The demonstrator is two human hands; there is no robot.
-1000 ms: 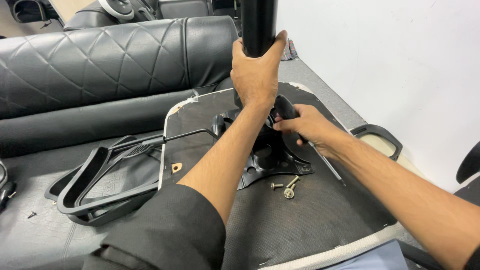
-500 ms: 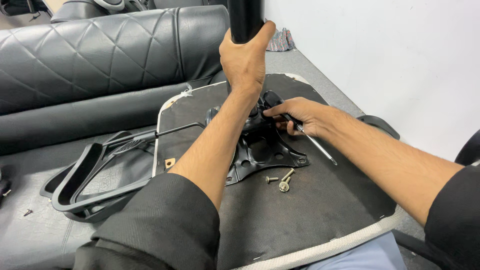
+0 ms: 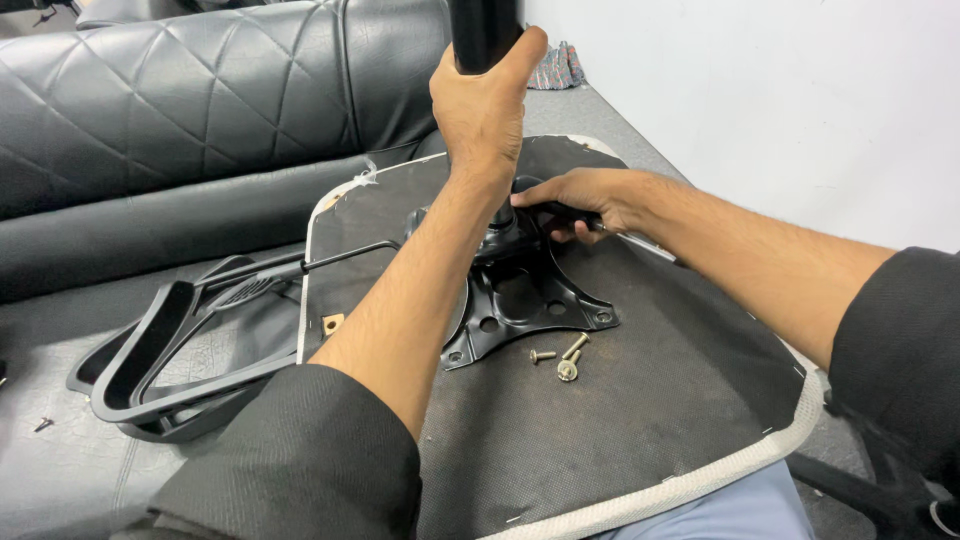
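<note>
While the left hand [image 3: 480,110] is clamped round the black gas-lift column [image 3: 483,30], whose long axis rises upright from the black mounting plate [image 3: 520,305], the right hand [image 3: 580,195] is closed on a black-handled tool [image 3: 560,212] lying roughly level, pointing toward the column's foot. Both hands meet at the plate, centred on the upturned seat base [image 3: 640,400]. Loose bolts [image 3: 565,355] lie just beside the plate's near edge.
</note>
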